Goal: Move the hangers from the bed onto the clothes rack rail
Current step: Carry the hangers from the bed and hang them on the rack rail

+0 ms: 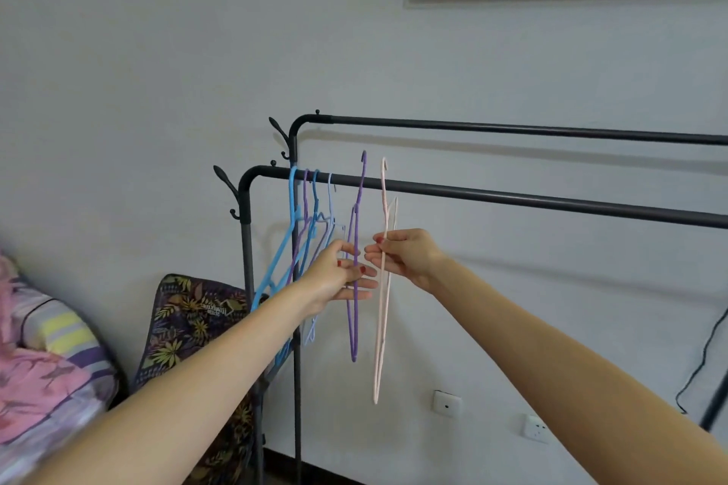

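**rackwatcher:** ok so which step is this? Looks like the actual hanging bit. Left hand (342, 275) is pinched around a purple hanger (354, 280), right hand (405, 257) is gripping a pale pink hanger (383, 287). Both hooks poke up just above the front rail (512, 198), so I'd say neither one is seated on it yet.

**hookline22:** agreed, mid-placement. Four hangers (311, 217) already hang on the front rail, bunched near its left corner, just left of the purple one. The back rail (512, 128) sits higher and behind, with nothing on it as far as I can see.

**rackwatcher:** next move?

**hookline22:** my guess: get each hook over the front rail, lower it till it catches, then let go. The pink one sits just right of the purple, so they shouldn't tangle. The bed (47, 366) is way off left of the rail, can't tell if more are left there.
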